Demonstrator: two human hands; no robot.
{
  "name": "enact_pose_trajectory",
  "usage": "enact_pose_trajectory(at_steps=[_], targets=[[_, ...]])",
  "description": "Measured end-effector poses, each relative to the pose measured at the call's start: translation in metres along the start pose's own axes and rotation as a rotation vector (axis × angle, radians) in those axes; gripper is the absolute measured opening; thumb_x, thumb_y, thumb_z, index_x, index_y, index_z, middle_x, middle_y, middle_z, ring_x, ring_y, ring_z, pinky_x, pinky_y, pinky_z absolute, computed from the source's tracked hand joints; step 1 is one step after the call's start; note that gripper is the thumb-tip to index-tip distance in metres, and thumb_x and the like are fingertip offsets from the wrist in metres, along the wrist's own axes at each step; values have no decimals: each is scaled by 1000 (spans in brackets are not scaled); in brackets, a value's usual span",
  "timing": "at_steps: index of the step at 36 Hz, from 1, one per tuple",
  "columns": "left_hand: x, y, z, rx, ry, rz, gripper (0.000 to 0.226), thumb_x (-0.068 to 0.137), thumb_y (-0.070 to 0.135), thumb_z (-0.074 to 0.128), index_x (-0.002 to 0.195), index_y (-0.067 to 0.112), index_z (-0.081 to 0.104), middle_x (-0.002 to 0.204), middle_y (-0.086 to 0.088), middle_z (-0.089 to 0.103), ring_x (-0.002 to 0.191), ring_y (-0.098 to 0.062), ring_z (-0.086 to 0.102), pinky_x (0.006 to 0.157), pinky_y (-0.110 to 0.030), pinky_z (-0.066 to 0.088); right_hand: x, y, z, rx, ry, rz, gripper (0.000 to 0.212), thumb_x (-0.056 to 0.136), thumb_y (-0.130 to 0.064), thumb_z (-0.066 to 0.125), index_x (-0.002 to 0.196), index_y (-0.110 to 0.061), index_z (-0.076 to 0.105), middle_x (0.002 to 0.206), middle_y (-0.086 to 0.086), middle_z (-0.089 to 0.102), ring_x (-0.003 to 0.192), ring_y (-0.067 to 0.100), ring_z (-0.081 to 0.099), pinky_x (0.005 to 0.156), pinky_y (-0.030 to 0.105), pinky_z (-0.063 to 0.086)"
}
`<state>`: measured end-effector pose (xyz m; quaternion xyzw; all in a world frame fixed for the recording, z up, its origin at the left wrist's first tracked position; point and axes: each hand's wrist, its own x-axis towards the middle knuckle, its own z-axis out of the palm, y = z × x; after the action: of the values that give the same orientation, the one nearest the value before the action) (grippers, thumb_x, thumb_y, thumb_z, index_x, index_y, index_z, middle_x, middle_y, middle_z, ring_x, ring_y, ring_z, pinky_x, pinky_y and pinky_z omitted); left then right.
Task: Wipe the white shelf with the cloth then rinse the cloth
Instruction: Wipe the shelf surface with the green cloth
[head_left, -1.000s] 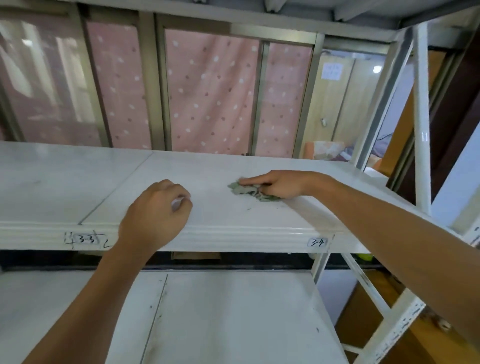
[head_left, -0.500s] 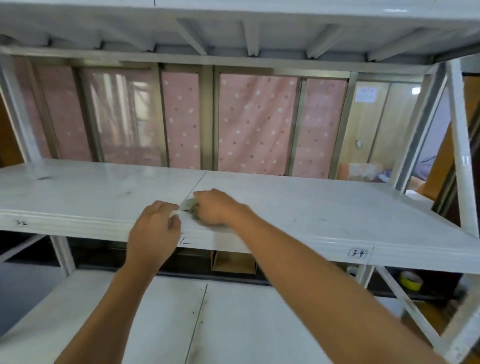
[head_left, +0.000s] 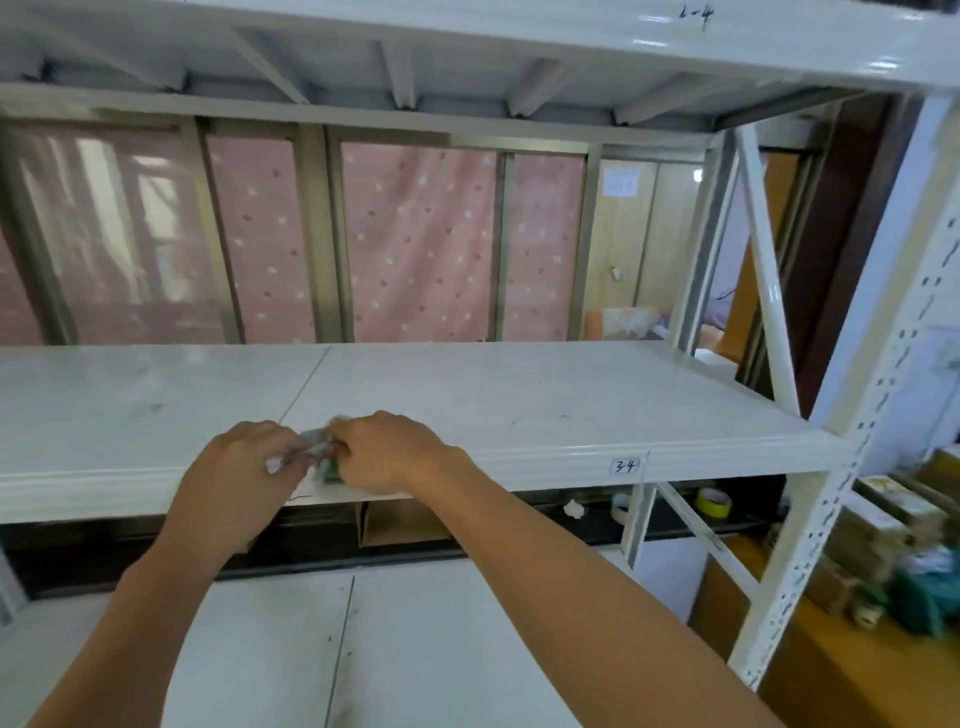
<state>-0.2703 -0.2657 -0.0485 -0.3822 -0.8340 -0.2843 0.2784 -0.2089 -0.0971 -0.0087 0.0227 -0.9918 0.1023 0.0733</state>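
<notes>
**Both hands bunched on the cloth at the shelf's front edge**

The person's left hand and right hand meet at the front lip of the white painted metal shelf, just below the centre of the view. Between them sits the small crumpled grey-green cloth, most of it hidden by fingers. The right hand curls over the cloth with its fingers clenched on it; the left hand pinches the cloth's near edge from the 9 o'clock side, knuckles up. The cloth lies right at the edge, close to the seam line that divides the shelf board into two panels, and part of it hangs over the front rim.

A handwritten oval label "3-4" is on the rim at 3 o'clock from the hands, well apart from them. Pink dotted curtains hang behind the window frames at 12 o'clock. A lower white shelf board lies at 6 o'clock, beneath both forearms. A yellow tape roll rests behind the rack, toward 4 o'clock.
</notes>
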Motion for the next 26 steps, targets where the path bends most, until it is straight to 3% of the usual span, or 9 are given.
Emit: enact_pose_trajectory(at_steps=[4,8,11,13,17,19,23,26], targets=[[-1,14,5,-41,-5,-63,15,80,11,78,79,24,71,84,9,65,82,-14,55,69,-36,47,-9,24,-8,-15,5,67,34,99,-34,44,124,-16,57,110,9,64,87,25,56,70,35,45],[-1,28,13,-58,-10,-63,18,81,14,80,96,21,73,98,8,66,94,-17,58,77,-37,50,-8,28,-10,-7,-13,100,31,98,-30,47,121,-11,59,113,11,65,92,27,60,72,34,44],[3,44,24,-50,-19,-19,25,78,9,82,101,18,76,100,5,70,93,-18,59,77,-33,48,-6,29,-12,41,-66,80,41,98,-26,48,136,-11,54,139,12,55,118,30,57,93,40,48],[7,54,30,-55,-13,2,29,75,3,83,100,17,76,97,1,70,90,-22,62,77,-33,48,-7,38,-14,44,-92,69,49,99,-28,47,145,-12,45,153,11,42,132,30,47,107,44,42],[15,80,41,-119,-5,3,37,76,12,84,100,35,67,98,6,67,89,-19,61,78,-32,47,-21,74,-19,-3,-102,87,61,103,-41,39,156,-12,27,161,10,26,144,31,32,116,47,31],[20,92,52,-119,-9,13,31,76,17,85,101,29,71,100,4,68,90,-21,62,79,-35,50,-33,95,-25,-15,-107,99,64,103,-43,36,158,-14,21,165,7,17,148,29,24,119,45,25],[33,115,73,-112,7,-24,35,78,18,84,110,17,72,104,1,67,90,-21,62,81,-37,51,-50,126,-38,16,-99,60,55,104,-39,39,152,-14,36,159,11,33,140,29,39,114,43,34],[41,123,81,-87,162,22,26,79,4,80,105,8,73,100,-7,69,84,-24,63,76,-37,52,-47,135,-43,-7,-132,29,44,104,-34,41,140,-11,51,147,12,49,123,29,54,103,41,44]])
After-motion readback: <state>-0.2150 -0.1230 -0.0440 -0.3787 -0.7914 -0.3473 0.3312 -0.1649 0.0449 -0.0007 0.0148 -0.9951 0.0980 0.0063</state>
